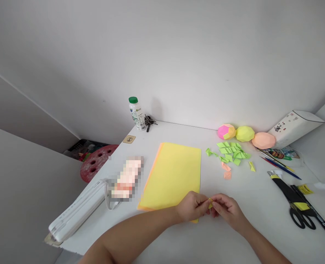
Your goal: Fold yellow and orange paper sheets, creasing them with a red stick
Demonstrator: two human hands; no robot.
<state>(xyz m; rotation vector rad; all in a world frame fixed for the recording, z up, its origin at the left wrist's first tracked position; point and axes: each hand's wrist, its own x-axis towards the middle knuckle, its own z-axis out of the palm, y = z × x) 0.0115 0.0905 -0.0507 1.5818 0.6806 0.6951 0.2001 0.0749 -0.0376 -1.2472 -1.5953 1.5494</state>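
My left hand (193,207) and my right hand (228,211) meet near the front of the white table. Between their fingertips is a small yellow folded paper (210,203), pinched from both sides and mostly covered by the fingers. My left hand lies over the lower right part of a stack of yellow sheets (173,172), with orange sheets showing at its left edge. Beyond my right hand lie several green folded pieces (229,148), two peach folded pieces (226,175) and a single yellow folded piece (251,166).
Three faceted paper shapes (244,134) stand by the wall beside a white box (294,126). Scissors (302,216), a black cutter (313,209) and pens (283,168) lie right. At left are a white device (80,209), a blurred item (128,178) and a bottle (137,115).
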